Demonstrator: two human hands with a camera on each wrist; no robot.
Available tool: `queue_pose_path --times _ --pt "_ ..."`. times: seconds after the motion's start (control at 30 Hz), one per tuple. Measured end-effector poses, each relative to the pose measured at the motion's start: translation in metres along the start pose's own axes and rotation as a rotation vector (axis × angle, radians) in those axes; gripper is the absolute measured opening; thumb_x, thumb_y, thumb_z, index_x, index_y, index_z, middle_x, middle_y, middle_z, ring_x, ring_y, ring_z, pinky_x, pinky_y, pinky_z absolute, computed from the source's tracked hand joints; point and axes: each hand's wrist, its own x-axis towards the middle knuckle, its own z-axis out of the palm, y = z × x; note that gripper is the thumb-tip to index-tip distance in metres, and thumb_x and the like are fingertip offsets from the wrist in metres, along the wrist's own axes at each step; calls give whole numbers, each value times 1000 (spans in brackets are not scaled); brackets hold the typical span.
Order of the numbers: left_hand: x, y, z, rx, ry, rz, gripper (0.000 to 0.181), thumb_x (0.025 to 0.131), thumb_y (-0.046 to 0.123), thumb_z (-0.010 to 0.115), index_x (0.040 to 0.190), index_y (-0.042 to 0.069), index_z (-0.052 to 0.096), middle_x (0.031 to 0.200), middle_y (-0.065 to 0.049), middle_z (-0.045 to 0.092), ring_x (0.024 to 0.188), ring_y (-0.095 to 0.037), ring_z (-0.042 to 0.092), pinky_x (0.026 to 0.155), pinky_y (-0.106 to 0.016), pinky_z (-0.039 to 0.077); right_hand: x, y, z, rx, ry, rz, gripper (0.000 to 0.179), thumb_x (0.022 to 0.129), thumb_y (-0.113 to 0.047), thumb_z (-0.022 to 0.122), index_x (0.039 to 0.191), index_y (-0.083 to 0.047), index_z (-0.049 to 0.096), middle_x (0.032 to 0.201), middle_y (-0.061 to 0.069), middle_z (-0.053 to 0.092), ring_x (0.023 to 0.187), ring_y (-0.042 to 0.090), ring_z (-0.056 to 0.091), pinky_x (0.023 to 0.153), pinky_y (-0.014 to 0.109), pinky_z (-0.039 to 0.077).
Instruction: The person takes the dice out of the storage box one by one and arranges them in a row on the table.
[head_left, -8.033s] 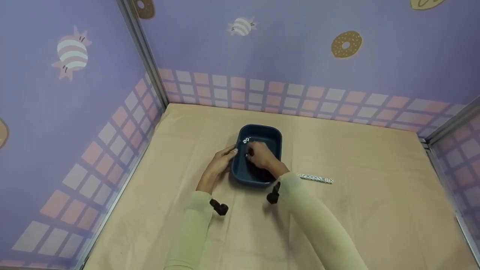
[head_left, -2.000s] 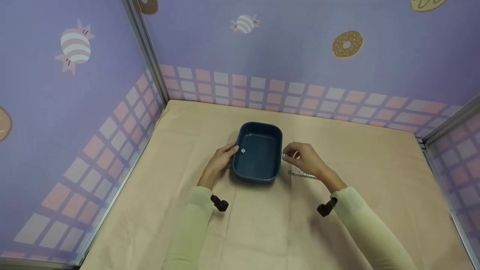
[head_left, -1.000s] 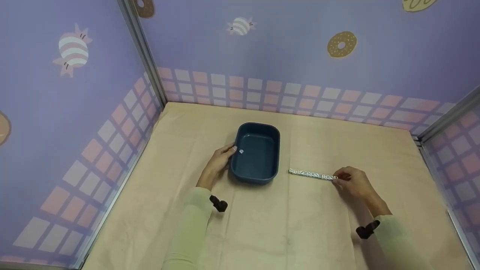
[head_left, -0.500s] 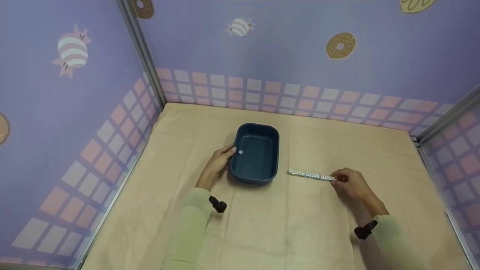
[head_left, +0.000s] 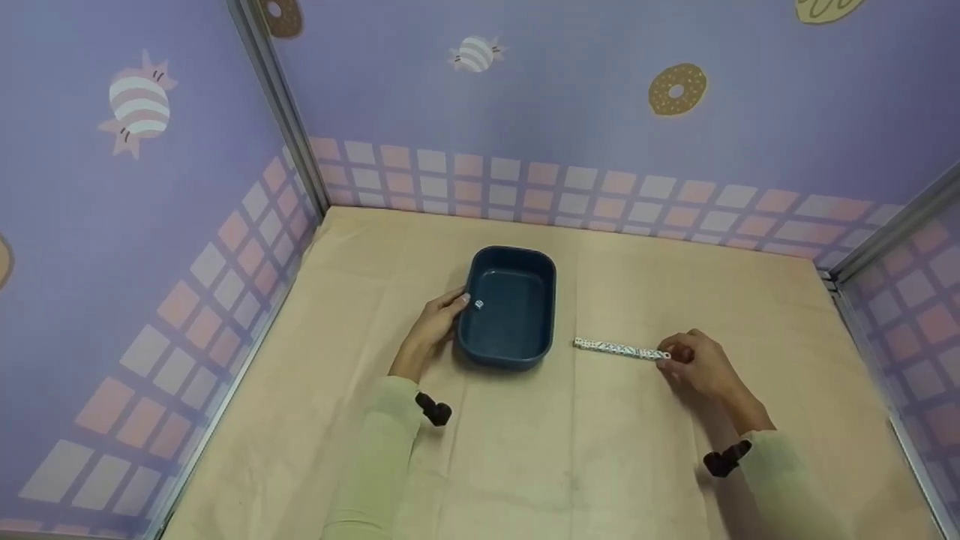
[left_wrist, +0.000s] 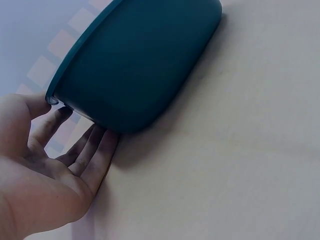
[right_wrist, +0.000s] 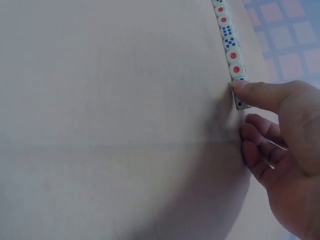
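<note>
A dark blue rectangular tub (head_left: 517, 358) sits at the middle of the table. My left hand (head_left: 437, 324) grips its left side, thumb at the rim and the other fingers against the outer wall, as the left wrist view shows. Inside, near the left wall, lies a single white die (head_left: 479, 304). Right of the tub runs a straight row of white dice (head_left: 616, 349), with red and blue pips visible in the right wrist view. At the row's right end my right hand (head_left: 703, 365) pinches the last die (right_wrist: 241, 104) between thumb and fingers; the fingers partly hide it.
A beige cloth (head_left: 510, 450) with fold lines covers the table. Purple patterned panels (head_left: 570, 97) stand behind and at both sides, joined by grey metal posts (head_left: 277, 97). Black wrist cameras (head_left: 433, 409) stick out from both sleeves.
My right hand has gone from inside the tub, past its right side, to the right end of the dice row. Fewer dice lie in the tub. My left hand stays at the rim.
</note>
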Motion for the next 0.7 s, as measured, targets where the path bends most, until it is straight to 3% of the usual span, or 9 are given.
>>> queue_pose_path --times 0.17,0.27,0.43,0.7 --pt "0 1 -1 23 4 4 55 111 38 58 161 19 48 155 -10 56 134 -28 61 109 -45 51 7 -19 4 59 100 -35 28 97 -7 78 122 3 72 115 18 61 100 32 63 81 29 54" --pt "-1 3 -1 57 2 16 55 111 39 57 161 19 48 158 -10 53 137 -28 58 110 -46 49 17 -40 8 92 142 -74 29 97 -9 79 122 3 72 116 18 63 103 34 63 84 38 58" --pt "-2 3 0 68 2 18 55 110 40 58 161 20 49 161 -8 50 141 -28 55 112 -46 48 38 -83 24 145 141 -197 29 96 -12 81 120 3 73 113 15 69 104 34 66 85 52 58" --pt "-1 2 0 -14 -22 -4 56 111 38 57 163 19 46 156 -10 55 134 -27 61 108 -44 52 74 -155 67 260 128 -335 22 96 -9 81 115 0 75 108 11 72 101 30 70 87 49 61"
